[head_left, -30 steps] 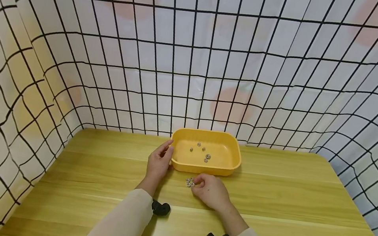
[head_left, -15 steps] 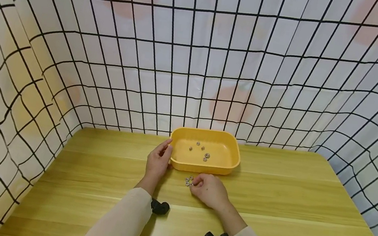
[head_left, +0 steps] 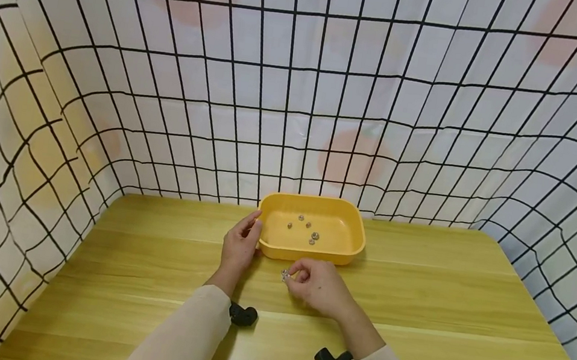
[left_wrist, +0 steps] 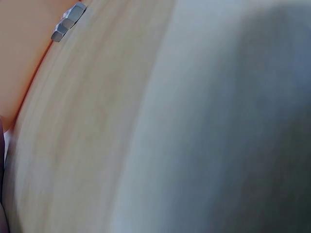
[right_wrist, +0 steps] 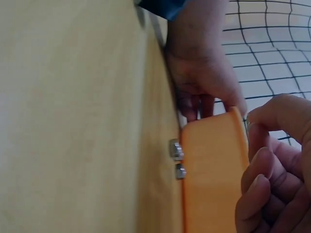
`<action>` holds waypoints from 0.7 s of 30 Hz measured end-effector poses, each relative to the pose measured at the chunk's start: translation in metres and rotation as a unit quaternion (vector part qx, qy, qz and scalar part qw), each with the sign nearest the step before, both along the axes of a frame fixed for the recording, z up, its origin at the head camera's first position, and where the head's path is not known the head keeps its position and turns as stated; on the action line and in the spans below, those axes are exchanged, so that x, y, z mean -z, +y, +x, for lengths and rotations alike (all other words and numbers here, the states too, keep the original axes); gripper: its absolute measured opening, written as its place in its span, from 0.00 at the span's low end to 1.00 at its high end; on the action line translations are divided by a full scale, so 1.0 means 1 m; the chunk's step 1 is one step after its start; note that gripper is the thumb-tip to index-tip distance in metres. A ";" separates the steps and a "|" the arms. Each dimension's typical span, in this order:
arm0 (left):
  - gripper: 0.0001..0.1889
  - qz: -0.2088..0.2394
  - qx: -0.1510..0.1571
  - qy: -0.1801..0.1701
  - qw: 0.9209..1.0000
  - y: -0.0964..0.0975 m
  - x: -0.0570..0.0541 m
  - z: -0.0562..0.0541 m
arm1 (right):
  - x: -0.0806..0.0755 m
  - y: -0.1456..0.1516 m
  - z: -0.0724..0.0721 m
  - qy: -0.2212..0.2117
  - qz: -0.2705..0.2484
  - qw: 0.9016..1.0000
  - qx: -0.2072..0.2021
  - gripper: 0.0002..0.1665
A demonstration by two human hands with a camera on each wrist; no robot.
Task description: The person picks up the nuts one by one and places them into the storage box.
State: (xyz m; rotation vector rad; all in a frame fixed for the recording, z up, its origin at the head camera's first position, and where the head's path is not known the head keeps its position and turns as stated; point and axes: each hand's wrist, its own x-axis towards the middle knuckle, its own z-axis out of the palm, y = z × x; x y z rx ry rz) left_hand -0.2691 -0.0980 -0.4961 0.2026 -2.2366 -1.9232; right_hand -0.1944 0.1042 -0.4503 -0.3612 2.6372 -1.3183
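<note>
My left hand (head_left: 238, 249) grips the left end of a yellow plastic tray (head_left: 306, 256), thumb at the rim and fingers along the outside in the right wrist view. My right hand (head_left: 320, 286) is just in front of the tray, thumb and index finger together in a pinch; a tiny glint shows at the fingertips, apparently a nut, mostly hidden. Beside those fingertips a few metal nuts (head_left: 284, 275) lie on the table, partly covered by the hand. In the right wrist view, nuts (right_wrist: 176, 149) sit close to the tray's wall. Several more nuts (head_left: 315, 236) lie spread inside the tray.
The wooden table (head_left: 442, 297) extends to both sides. Behind it hangs a white cloth (head_left: 196, 89) with black grid lines, close to the tray's back. Black devices (head_left: 243, 315) are worn on both wrists.
My right hand has risen slightly and shifted over the small group of nuts, covering more of them. The left hand still grips the tray, and the nuts inside it lie as before.
</note>
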 end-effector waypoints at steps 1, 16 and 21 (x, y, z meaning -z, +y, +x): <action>0.18 -0.001 0.000 0.000 1.000 0.000 -0.001 0.000 | -0.003 0.000 0.001 -0.001 -0.009 1.000 0.001 0.04; 0.18 -0.005 -0.002 -0.002 1.000 -0.001 0.001 0.001 | -0.026 0.009 -0.030 0.122 0.040 0.991 0.022 0.05; 0.18 0.004 -0.001 -0.001 1.000 0.001 0.002 -0.001 | -0.033 0.009 -0.049 0.143 0.075 0.987 0.025 0.08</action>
